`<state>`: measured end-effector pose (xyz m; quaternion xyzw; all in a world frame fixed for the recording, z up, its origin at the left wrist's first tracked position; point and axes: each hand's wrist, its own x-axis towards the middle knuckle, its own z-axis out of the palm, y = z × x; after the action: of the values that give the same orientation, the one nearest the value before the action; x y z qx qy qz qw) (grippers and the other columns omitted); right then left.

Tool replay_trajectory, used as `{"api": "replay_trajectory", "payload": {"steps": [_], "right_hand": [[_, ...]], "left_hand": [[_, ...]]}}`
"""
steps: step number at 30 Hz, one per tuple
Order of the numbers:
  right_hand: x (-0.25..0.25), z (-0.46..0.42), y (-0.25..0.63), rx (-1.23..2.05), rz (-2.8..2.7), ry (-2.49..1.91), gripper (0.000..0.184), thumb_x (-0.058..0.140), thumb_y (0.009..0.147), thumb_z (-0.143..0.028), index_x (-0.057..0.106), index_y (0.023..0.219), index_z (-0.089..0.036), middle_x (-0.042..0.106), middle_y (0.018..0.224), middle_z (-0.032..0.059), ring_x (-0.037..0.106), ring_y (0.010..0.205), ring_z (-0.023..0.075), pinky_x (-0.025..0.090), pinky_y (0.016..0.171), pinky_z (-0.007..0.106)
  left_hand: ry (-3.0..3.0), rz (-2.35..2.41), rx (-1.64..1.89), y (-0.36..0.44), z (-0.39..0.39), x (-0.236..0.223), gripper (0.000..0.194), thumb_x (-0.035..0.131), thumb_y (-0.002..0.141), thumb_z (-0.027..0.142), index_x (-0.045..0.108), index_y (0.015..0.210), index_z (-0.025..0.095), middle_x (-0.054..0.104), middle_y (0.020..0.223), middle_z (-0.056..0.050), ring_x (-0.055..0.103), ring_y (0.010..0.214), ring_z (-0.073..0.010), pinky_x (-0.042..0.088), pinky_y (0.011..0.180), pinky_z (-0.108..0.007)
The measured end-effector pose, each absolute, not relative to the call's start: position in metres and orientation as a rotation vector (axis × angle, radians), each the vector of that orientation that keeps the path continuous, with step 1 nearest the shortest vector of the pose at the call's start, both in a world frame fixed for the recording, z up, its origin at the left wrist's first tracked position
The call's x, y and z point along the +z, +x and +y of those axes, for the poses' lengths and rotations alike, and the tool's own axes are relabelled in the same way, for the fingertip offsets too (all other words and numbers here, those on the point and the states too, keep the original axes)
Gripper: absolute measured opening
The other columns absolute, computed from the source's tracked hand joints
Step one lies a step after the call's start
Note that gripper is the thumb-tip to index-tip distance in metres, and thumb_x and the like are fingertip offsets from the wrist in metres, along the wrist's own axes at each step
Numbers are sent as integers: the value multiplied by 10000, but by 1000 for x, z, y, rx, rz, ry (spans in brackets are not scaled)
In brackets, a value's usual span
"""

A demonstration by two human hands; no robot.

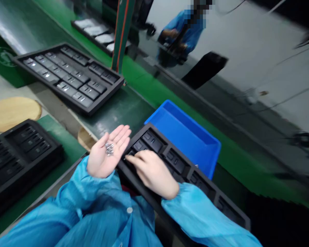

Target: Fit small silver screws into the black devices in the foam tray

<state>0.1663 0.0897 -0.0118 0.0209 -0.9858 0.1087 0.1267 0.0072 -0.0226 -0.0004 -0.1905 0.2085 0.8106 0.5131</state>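
Note:
My left hand [108, 153] lies palm up with its fingers stretched out, and several small silver metal parts [109, 149] rest in the palm. My right hand [151, 172] rests palm down on a black compartment tray [195, 178] that leans toward me. Its fingertips press together at a slot near the tray's left end, and what they pinch is too small to make out. Both arms wear blue sleeves.
A blue plastic bin [185, 130] sits just behind the near tray. A second black tray [69, 77] filled with shiny parts lies farther left on the green belt, and a third black tray [18, 154] at my left. Across the line a person in blue [181, 34] works.

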Motion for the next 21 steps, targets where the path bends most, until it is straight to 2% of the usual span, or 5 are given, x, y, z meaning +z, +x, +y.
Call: {"api": "replay_trajectory", "payload": {"steps": [4, 8, 12, 17, 21], "right_hand": [[12, 96, 169, 492, -2658, -125, 148, 562, 970, -105, 631, 1059, -201, 661, 931, 51, 635, 881, 180, 547, 793, 341], [30, 96, 163, 513, -2636, -123, 144, 625, 938, -92, 595, 994, -222, 665, 930, 42, 631, 848, 182, 524, 756, 345], [30, 96, 157, 435, -2690, -111, 122, 626, 942, -93, 592, 948, -210, 686, 931, 50, 612, 838, 195, 497, 735, 356], [23, 99, 153, 343, -2785, -101, 78, 607, 966, -122, 603, 936, -194, 708, 988, 75, 637, 903, 224, 485, 733, 379], [23, 100, 152, 306, -2833, -115, 85, 575, 985, -143, 626, 925, -177, 695, 941, 86, 619, 874, 224, 476, 725, 382]], "left_hand": [[-353, 400, 1835, 27, -14, -4, 580, 298, 1088, 339, 378, 1592, 63, 615, 1464, -164, 538, 1428, -242, 369, 1257, -387], [-277, 329, 1773, 41, -12, -8, 601, 307, 1088, 370, 383, 1584, 39, 600, 1479, -172, 609, 1358, -235, 459, 1148, -328], [-318, 340, 1676, 49, -10, -7, 585, 278, 1093, 354, 432, 1554, 30, 709, 1332, -154, 690, 1226, -186, 499, 1039, -257], [-366, 309, 1635, 54, -6, -4, 543, 233, 1095, 295, 527, 1494, 75, 751, 1231, -136, 711, 1183, -198, 511, 1085, -312], [-399, 345, 1648, 55, -5, -1, 521, 228, 1096, 255, 666, 1309, 70, 772, 1147, -129, 726, 1147, -192, 526, 1078, -318]]}}
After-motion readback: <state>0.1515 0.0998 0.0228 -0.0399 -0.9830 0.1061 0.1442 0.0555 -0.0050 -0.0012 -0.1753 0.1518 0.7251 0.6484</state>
